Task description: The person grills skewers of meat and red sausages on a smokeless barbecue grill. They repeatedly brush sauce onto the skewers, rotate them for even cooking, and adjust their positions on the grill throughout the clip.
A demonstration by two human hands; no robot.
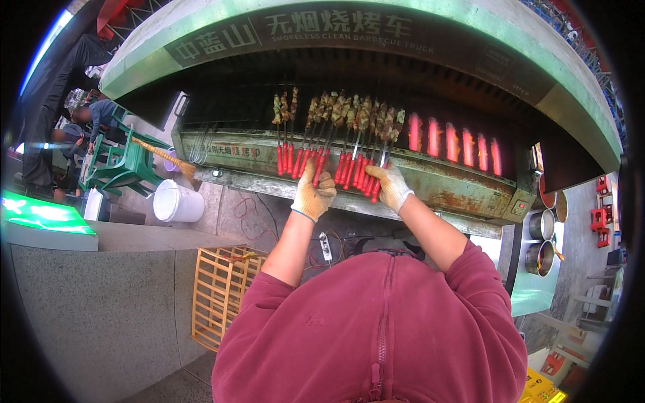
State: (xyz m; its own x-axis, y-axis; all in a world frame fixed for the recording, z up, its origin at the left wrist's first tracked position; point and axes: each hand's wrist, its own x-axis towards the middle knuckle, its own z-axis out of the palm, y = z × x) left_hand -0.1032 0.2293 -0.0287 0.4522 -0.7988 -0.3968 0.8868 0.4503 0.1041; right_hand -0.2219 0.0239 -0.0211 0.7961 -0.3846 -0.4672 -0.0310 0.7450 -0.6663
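Note:
A row of meat skewers [347, 113] with red handles lies across the front of a barbecue grill [453, 189], meat inward and handles outward. My left hand [315, 192], in a stained cotton work glove, is closed around red handles in the middle of the row. My right hand [389, 185], gloved alike, grips handles at the row's right end. How many handles each hand holds cannot be told. Three skewers at the left [285, 108] stand a little apart from the others. To the right of the meat, several heating elements [451, 143] glow pink-red.
A metal hood [352, 30] arches over the grill. At left are a straw broom [166, 157], a white bucket [178, 201], green plastic chairs [133, 163] and seated people. A power strip [325, 247] with cables and a wooden crate [221, 292] lie below. Metal pots [540, 258] stand at right.

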